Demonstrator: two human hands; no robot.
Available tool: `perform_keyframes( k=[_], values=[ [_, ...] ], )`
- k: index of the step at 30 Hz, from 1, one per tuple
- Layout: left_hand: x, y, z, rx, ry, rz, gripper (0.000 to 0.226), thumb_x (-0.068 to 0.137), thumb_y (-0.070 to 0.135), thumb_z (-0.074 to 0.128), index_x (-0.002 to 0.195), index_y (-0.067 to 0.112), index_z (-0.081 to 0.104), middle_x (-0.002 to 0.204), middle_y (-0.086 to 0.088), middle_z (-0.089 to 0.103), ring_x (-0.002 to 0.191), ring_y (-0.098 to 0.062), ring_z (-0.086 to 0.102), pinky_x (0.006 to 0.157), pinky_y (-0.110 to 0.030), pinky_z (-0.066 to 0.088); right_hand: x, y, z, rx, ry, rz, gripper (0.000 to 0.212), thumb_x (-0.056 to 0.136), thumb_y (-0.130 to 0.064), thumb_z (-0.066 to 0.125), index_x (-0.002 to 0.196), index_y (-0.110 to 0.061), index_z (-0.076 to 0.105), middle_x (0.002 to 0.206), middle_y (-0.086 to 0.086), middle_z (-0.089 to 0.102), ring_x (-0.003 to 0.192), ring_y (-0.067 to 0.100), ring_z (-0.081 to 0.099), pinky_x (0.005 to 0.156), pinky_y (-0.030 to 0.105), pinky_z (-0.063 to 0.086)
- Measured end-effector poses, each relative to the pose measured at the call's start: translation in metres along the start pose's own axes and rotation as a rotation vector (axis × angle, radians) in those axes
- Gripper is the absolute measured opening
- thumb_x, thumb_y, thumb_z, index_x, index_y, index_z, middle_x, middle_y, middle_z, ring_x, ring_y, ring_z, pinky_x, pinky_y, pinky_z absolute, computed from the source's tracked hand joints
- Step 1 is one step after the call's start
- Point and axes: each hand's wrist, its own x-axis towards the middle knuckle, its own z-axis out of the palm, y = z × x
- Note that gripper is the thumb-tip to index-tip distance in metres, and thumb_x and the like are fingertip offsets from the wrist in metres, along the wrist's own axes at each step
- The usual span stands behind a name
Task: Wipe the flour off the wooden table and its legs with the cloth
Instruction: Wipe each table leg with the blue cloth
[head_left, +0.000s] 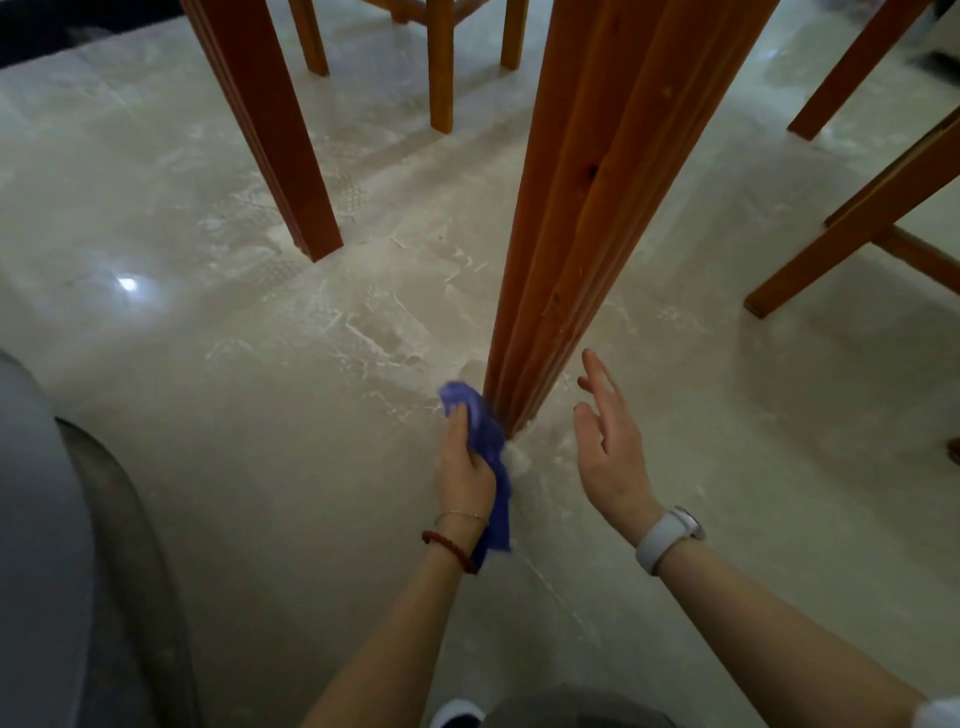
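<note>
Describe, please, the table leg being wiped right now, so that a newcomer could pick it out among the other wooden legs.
Start at the flour-dusted floor. The nearest and thickest grooved table leg runs down the middle of the view. Unlike its neighbours, its foot has the purple cloth pressed against it by the left hand, with the right hand open beside it.

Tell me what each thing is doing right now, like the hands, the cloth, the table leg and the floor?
left hand: grips the cloth, low by the leg's foot.
right hand: open, fingers straight, holding nothing, beside the leg.
blue cloth: bunched, pressed against the leg's bottom.
near table leg: upright, standing on the floor.
floor: smeared with white flour around the leg.
white watch: strapped on the right wrist.
</note>
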Motion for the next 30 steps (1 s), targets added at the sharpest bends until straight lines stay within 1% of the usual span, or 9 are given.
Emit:
perform_keyframes(
  k=[2,4,7,10,15,19,24,28,30],
  values=[
    [0.007,0.013,0.002,-0.094,0.015,-0.023,0.044,0.097,0.008,0.035,0.136,0.027,0.03,0.11,0.014,0.053,0.095,0.009,0.053,0.086,-0.007,0.039,-0.001,0.0,-0.002,0.0,0.009,0.008,0.046,0.091,-0.022,0.032,0.134,-0.031,0.021,0.142,-0.009,0.029,0.134,0.019,0.035,0.11,0.044,0.033],
    [0.013,0.024,0.007,-0.029,-0.16,-0.027,0.041,0.098,0.008,0.033,0.136,0.022,0.028,0.102,0.008,0.055,0.098,0.008,0.057,0.078,-0.004,0.04,0.0,0.001,-0.005,0.005,0.026,0.017,0.046,0.09,-0.021,0.033,0.135,-0.03,0.023,0.141,-0.01,0.03,0.132,0.018,0.037,0.109,0.039,0.035],
    [0.007,0.025,0.011,-0.019,-0.489,-0.268,0.048,0.09,-0.001,0.04,0.137,0.006,0.033,0.127,-0.018,0.05,0.12,-0.032,0.047,0.092,-0.026,0.035,-0.001,0.005,-0.01,0.01,0.028,0.08,0.049,0.09,-0.024,0.033,0.138,-0.025,0.026,0.138,-0.011,0.034,0.125,0.013,0.042,0.102,0.028,0.039],
    [-0.012,0.015,-0.001,-0.127,-0.364,-0.19,0.045,0.088,0.008,0.045,0.133,0.008,0.04,0.123,-0.013,0.053,0.116,-0.029,0.05,0.091,-0.024,0.036,-0.004,0.012,-0.014,0.028,-0.001,0.21,0.043,0.096,-0.018,0.038,0.138,-0.022,0.033,0.139,-0.002,0.04,0.12,0.011,0.043,0.094,0.022,0.037],
    [-0.02,0.025,-0.025,-0.289,-0.311,-0.001,0.026,0.088,0.003,0.052,0.105,0.022,0.053,0.1,0.006,0.059,0.084,0.003,0.056,0.074,-0.005,0.043,-0.017,0.015,-0.008,0.128,-0.382,0.293,0.048,0.095,-0.018,0.046,0.138,-0.028,0.028,0.137,-0.005,0.038,0.124,0.005,0.034,0.099,0.019,0.029],
    [-0.02,0.037,-0.027,-0.333,-0.229,0.071,0.015,0.086,0.003,0.053,0.097,0.015,0.054,0.091,0.005,0.06,0.08,0.002,0.059,0.074,-0.008,0.046,-0.022,0.013,-0.003,0.302,-0.412,0.407,0.05,0.092,-0.018,0.052,0.137,-0.022,0.03,0.127,-0.005,0.044,0.12,0.011,0.043,0.098,0.022,0.038],
    [-0.019,0.051,-0.021,-0.273,-0.26,0.07,0.024,0.086,0.011,0.059,0.093,0.033,0.053,0.103,-0.002,0.055,0.09,-0.008,0.055,0.078,-0.016,0.047,-0.016,0.014,-0.014,0.432,-0.173,0.617,0.036,0.088,-0.01,0.056,0.123,-0.01,0.047,0.116,0.008,0.057,0.101,0.018,0.055,0.079,0.022,0.046],
    [-0.013,0.068,-0.029,-0.281,-0.087,-0.004,0.023,0.087,0.012,0.057,0.106,0.024,0.052,0.112,0.0,0.047,0.097,-0.013,0.051,0.078,-0.02,0.044,0.004,-0.005,-0.036,0.431,0.24,0.464,0.028,0.084,0.001,0.054,0.107,-0.014,0.05,0.101,0.002,0.055,0.085,0.009,0.055,0.064,0.001,0.043],
    [-0.005,0.079,-0.037,-0.285,0.025,0.022,0.028,0.087,0.012,0.056,0.112,0.021,0.048,0.116,0.003,0.045,0.102,-0.013,0.05,0.077,-0.017,0.042,0.019,-0.026,-0.042,0.484,0.403,0.32,0.03,0.081,-0.003,0.056,0.106,-0.017,0.049,0.105,0.003,0.054,0.091,0.012,0.054,0.072,0.002,0.043]
  ],
)
